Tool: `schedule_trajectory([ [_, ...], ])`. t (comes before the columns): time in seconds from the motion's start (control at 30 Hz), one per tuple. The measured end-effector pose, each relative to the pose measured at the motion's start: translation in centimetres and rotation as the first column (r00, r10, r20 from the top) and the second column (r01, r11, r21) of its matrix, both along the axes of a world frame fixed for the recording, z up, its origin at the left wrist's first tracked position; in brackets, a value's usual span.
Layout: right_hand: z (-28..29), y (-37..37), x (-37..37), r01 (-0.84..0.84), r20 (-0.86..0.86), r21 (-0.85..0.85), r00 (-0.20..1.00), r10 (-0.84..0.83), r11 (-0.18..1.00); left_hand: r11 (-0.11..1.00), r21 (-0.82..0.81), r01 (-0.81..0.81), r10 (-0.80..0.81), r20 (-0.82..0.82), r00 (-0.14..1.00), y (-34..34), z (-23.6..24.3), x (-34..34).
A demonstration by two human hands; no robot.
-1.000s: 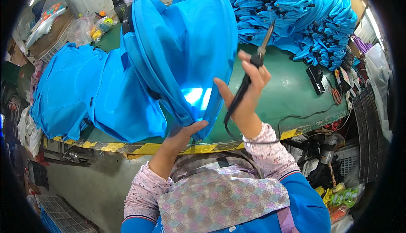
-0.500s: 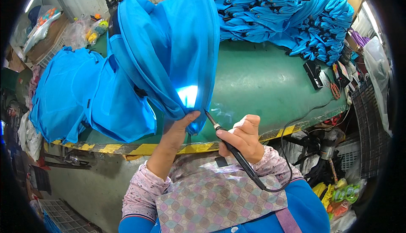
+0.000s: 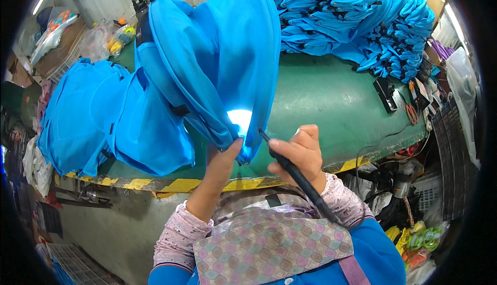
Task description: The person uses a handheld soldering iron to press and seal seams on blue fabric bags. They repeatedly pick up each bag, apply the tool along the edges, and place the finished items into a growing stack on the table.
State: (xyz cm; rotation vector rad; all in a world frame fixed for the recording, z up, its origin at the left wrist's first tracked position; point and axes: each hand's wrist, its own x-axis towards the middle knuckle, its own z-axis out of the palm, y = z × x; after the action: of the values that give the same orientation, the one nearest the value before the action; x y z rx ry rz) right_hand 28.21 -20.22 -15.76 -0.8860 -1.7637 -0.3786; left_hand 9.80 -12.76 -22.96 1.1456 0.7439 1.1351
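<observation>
A large blue fabric piece with a curved, piped rim [image 3: 243, 41] stands up in front of me over the table. My left hand [image 3: 223, 159] pinches its lower pointed end, thumb on the cloth. A bright patch of light shows on the fabric just above the thumb. In my right hand [image 3: 300, 153] is a black soldering iron [image 3: 296, 175], its fingers wrapped round the handle. The iron's thin metal tip is at the fabric's right edge near the bottom; whether it touches, I cannot tell. Its cord trails off to the right.
The green table [image 3: 321, 98] has a yellow-and-black striped front edge. More blue fabric pieces [image 3: 77, 109] lie at left, and a tall stack of them [image 3: 326, 16] stands at back right. A black box [image 3: 385, 93] sits at the right end. Bagged goods [image 3: 422, 236] lie lower right.
The blue fabric has shifted slightly right, with my left hand moving along with it. The iron's tip has moved up and right, its handle tilting, and the wisp of smoke near it is gone.
</observation>
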Motion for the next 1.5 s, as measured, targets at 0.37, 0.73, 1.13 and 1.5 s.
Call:
schedule_trajectory([
  [0.37,-0.8,7.4,-1.3,-0.156,0.147,0.09,0.979,0.142,0.984,0.996,-0.065,-0.062,0.069,0.113,0.991,-0.4,-0.8,-1.5],
  [0.73,-4.4,7.9,1.0,0.156,-0.018,0.068,0.988,-0.155,0.985,0.951,-0.246,-0.188,0.295,0.534,0.792,1.3,-1.3,-2.8],
  [1.13,-1.5,4.3,-2.1,-0.047,-0.106,0.08,0.993,0.055,0.996,0.985,-0.14,-0.1,0.128,0.208,0.97,0.8,0.1,-1.1],
  [1.5,-1.8,2.4,-3.1,-0.099,0.134,0.122,0.988,0.083,0.988,0.963,-0.164,-0.211,0.243,0.207,0.948,0.8,-1.3,-0.1],
])
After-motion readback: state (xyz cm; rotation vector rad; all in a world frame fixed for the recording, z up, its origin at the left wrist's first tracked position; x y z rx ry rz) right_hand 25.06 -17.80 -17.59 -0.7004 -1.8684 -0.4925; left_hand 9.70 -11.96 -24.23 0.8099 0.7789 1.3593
